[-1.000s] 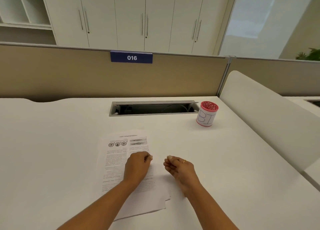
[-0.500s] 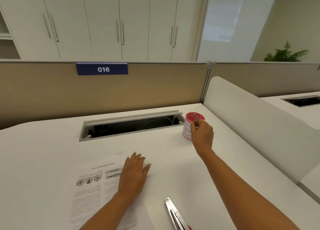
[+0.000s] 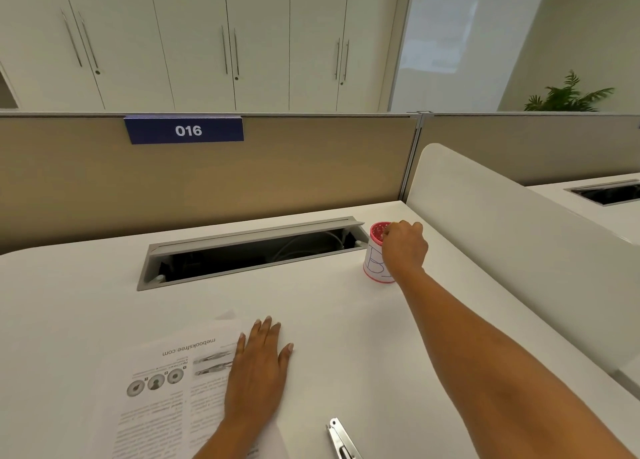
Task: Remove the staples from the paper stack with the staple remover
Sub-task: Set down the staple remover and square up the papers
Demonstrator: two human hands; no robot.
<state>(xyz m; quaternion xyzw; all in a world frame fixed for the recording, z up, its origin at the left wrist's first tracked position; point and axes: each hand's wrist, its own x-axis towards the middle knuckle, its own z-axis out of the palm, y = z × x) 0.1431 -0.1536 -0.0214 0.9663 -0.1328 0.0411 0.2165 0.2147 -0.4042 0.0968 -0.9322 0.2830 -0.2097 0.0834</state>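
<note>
The printed paper stack (image 3: 162, 393) lies on the white desk at the lower left. My left hand (image 3: 258, 372) rests flat on its right edge, fingers spread and holding nothing. The metal staple remover (image 3: 341, 439) lies on the desk by the bottom edge, to the right of the paper, and neither hand touches it. My right hand (image 3: 405, 247) is stretched out to the small red-rimmed cup (image 3: 374, 268), with its fingertips pinched together over the cup's opening. Anything between those fingertips is too small to see.
An open cable slot (image 3: 249, 250) runs across the desk just left of the cup. A tan partition (image 3: 277, 174) with a blue "016" sign closes the back. A white divider panel (image 3: 502, 250) slopes along the right side.
My right hand left the paper and reached out to the cup, now with its fingertips over the opening. My left hand opened flat on the stack. My view tilted up and right.
</note>
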